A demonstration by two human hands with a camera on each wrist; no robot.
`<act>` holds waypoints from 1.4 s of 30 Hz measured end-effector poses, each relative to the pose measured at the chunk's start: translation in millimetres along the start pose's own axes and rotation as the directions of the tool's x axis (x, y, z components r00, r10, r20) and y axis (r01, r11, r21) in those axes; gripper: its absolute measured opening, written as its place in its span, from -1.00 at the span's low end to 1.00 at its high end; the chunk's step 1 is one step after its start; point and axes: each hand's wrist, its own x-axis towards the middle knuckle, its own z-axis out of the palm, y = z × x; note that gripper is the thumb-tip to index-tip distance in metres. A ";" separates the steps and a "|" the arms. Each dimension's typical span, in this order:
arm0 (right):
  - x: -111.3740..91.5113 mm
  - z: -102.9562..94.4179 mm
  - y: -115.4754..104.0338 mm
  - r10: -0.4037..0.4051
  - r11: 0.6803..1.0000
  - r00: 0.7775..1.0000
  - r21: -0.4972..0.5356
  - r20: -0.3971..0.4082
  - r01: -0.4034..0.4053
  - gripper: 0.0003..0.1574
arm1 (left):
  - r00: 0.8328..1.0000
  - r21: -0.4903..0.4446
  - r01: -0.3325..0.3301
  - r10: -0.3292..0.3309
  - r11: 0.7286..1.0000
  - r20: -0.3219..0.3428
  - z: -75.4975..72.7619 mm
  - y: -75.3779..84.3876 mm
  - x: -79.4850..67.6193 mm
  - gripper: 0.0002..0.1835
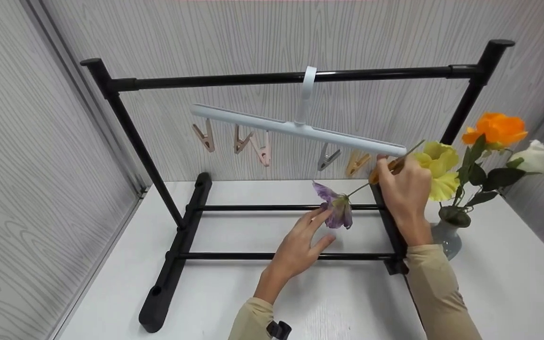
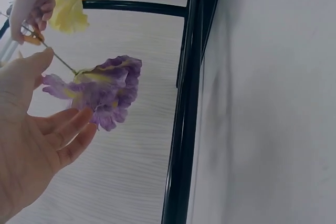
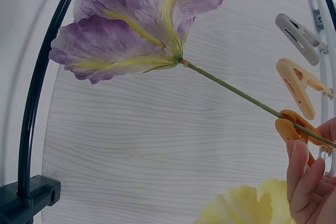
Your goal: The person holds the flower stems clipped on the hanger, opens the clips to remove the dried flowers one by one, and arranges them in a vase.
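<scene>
My right hand [image 1: 405, 189] pinches an orange clothespin [image 3: 287, 128] at the lower, right end of the pale hanger [image 1: 347, 140]. Across this clothespin runs the green stem of a purple flower [image 3: 152, 30], its head hanging to the left; whether the stem is gripped in the clip cannot be told. My left hand [image 1: 298, 248] is beside the petals with fingers loosely spread, palm toward the flower in the left wrist view. Its fingertips [image 2: 84, 118] are at the lower petals, contact unclear. Nearby on the hanger is a light-orange clothespin [image 3: 295, 87], then a grey clothespin [image 1: 328, 157].
The hanger hooks over the top bar of a black rack [image 1: 234, 79], tilted down to the right. Beige clothespins [image 1: 241, 140] and a pink clothespin [image 1: 262, 150] hang on its left half. A grey vase [image 1: 447, 238] at right holds yellow, orange and white flowers [image 1: 536, 158].
</scene>
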 end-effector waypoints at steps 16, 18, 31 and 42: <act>4.0 -2.9 -1.8 0.017 1.000 1.000 0.013 0.012 -0.017 -0.63 | 0.997 0.050 -0.016 0.020 0.999 -0.073 16.3 8.2 5.2 -0.42; 4.4 -3.3 -2.1 0.015 1.000 1.000 0.020 0.016 -0.016 -0.64 | 0.997 0.042 -0.017 0.020 0.999 -0.076 18.1 9.3 5.8 -0.43; 5.6 -5.8 -3.4 0.020 1.000 0.999 0.016 0.025 -0.020 -0.45 | 0.934 -0.026 -0.135 0.118 0.991 -0.336 17.4 7.0 6.4 -0.79; 5.4 -5.7 -2.6 0.036 0.999 0.999 0.021 0.036 -0.036 -0.41 | 0.823 -0.088 -0.122 0.051 0.989 -0.566 -0.2 -3.1 7.3 -0.83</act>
